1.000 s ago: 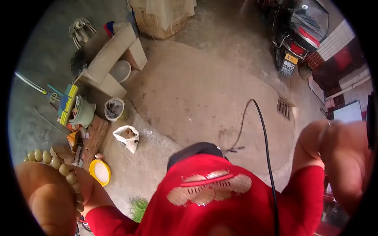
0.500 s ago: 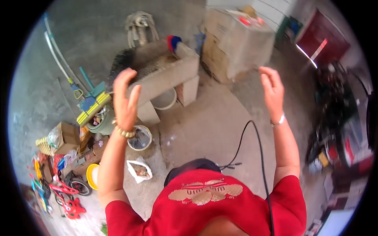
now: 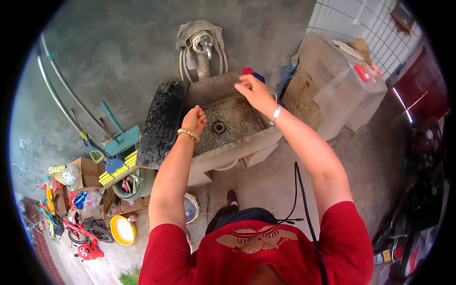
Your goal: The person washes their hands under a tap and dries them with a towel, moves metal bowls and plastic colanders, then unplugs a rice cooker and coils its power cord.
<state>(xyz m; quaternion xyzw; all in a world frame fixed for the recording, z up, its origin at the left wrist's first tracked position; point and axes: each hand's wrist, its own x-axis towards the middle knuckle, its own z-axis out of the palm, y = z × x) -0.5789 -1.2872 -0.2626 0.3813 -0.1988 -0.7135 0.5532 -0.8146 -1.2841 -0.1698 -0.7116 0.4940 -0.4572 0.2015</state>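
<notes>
Over the stone sink (image 3: 223, 147) are both of my hands. My left hand (image 3: 194, 121), with a beaded bracelet on the wrist, has its fingers curled in and nothing shows in them. It is nearest the sink's left side, by the dark slab (image 3: 161, 121). My right hand (image 3: 259, 99), with a bracelet at the wrist, is open and empty, its fingers bent and thumb apart. Just beyond it, red and blue cloth (image 3: 258, 76) lies on the sink's rim, partly hidden. A metal tap (image 3: 207, 46) with a draped cloth (image 3: 191, 29) stands behind the basin. A round drain (image 3: 219, 127) shows in the bottom.
A large covered carton (image 3: 327, 85) stands right of the sink. On the left are a teal dustpan (image 3: 122, 141), long handles, a yellow basin (image 3: 122, 230) and a small red bike (image 3: 78, 229). A bucket (image 3: 191, 209) sits below the sink. A black cable (image 3: 311, 221) hangs before me.
I have come closer to the sink. Both hands have moved inward over it; the left has curled from open, while the right has swung left toward the cloth.
</notes>
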